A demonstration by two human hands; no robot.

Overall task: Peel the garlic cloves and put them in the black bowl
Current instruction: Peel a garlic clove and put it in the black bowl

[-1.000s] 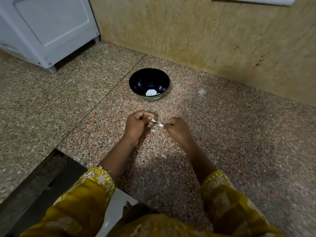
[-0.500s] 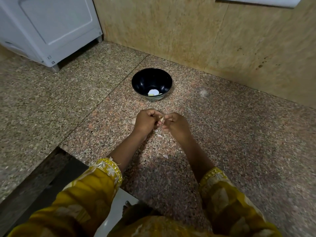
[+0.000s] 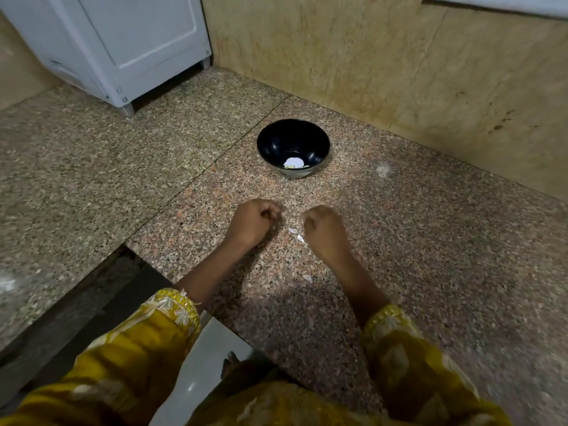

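1. Standing at far left, a white appliance (image 3: 123, 41) rests on the back of the counter (image 3: 445, 256), well apart from the work.
2. Held knuckles-up just above the granite, the left hand (image 3: 253, 222) has its fingers curled into a loose fist. No clove shows, and whether one lies inside cannot be told.
3. Beyond the hands, in line with the gap between them, the bowl (image 3: 273, 142) sits upright. Pale peeled garlic (image 3: 292, 162) lies at its bottom, but the count is unclear.
4. Between the hands, small white peel scraps (image 3: 294, 231) lie on the counter, with one more flake nearer the person.
5. At right, the right hand (image 3: 324, 229) is blurred, with its fingers curled inward, and it does not touch the left hand. Whether it pinches a peel cannot be told.
6. Risks, as judged:
   - A clove hidden in a fist may slip out on the reach to the bowl and be hard to find on the speckled stone.
   - Skin clinging to a finger may drop in with the clove.
   - A knock from either hand could shift or tip the bowl.
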